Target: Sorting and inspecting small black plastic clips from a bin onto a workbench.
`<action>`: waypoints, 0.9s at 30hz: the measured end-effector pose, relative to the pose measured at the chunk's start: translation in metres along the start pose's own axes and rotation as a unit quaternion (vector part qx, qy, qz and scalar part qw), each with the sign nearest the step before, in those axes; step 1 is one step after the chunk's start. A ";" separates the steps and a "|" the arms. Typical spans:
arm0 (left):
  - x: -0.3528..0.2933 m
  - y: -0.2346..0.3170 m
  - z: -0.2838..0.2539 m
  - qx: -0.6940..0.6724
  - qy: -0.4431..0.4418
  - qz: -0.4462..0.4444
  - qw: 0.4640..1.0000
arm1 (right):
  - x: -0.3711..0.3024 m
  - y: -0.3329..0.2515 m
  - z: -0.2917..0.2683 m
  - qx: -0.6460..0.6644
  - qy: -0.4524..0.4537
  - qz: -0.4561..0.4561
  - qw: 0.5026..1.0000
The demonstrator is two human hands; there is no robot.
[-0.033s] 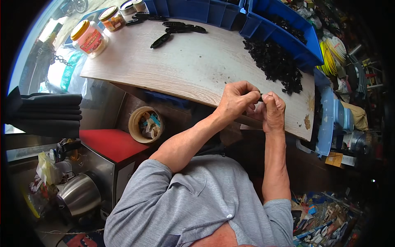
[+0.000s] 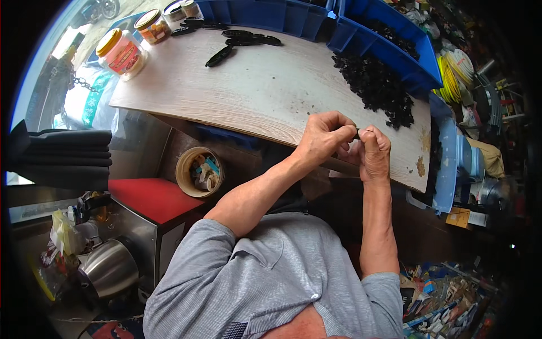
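Note:
My left hand and my right hand meet over the near edge of the pale wooden table. Both pinch a small black part between their fingertips; most of it is hidden by the fingers. A pile of small black parts lies on the table just beyond my hands, to the right. Several long black pieces lie at the far side of the table, one of them apart from the rest.
Blue bins line the table's far and right edges. Lidded jars stand at the far left. Below the table sit a round tub of oddments, a red-topped cabinet and a steel kettle. Yellow coiled wire lies at right.

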State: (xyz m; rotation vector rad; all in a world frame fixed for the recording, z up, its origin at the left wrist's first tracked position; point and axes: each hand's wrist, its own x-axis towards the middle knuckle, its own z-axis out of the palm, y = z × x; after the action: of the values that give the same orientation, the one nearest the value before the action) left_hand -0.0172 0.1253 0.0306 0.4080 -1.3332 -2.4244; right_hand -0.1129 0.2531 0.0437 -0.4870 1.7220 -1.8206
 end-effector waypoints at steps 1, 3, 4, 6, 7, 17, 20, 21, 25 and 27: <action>-0.001 -0.001 -0.002 0.022 -0.015 0.006 1.000 | -0.001 0.000 0.001 -0.002 0.005 -0.003 1.000; -0.005 0.003 -0.009 0.143 -0.005 0.067 0.987 | -0.003 0.000 0.002 0.014 -0.023 -0.009 1.000; -0.009 0.009 -0.016 0.239 0.021 0.121 0.963 | -0.004 0.000 -0.004 0.021 -0.045 0.013 0.999; -0.002 0.025 -0.055 0.419 0.155 0.295 0.845 | -0.005 -0.001 -0.017 0.047 -0.033 0.020 0.998; 0.009 0.044 -0.085 0.512 0.204 0.370 0.748 | -0.006 -0.003 -0.022 0.075 -0.034 0.029 0.996; 0.037 0.109 -0.224 0.799 0.290 0.228 0.475 | 0.036 -0.053 -0.146 0.062 0.404 -0.025 0.912; 0.026 0.095 -0.191 0.766 0.201 0.265 0.550 | 0.032 -0.037 -0.138 -0.022 0.307 0.045 0.950; 0.022 0.091 -0.181 0.771 0.183 0.272 0.546 | 0.034 -0.032 -0.135 -0.027 0.283 0.047 0.958; 0.016 0.076 -0.153 0.768 0.145 0.262 0.566 | 0.041 -0.031 -0.107 -0.091 0.227 0.069 0.967; 0.016 0.072 -0.146 0.770 0.129 0.264 0.566 | 0.045 -0.030 -0.101 -0.118 0.199 0.078 0.970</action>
State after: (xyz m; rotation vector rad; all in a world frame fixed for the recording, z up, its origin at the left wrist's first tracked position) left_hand 0.0392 -0.0278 0.0150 0.5358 -2.5286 -0.1556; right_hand -0.2154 0.3030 0.0578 -0.0711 2.1946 -1.6896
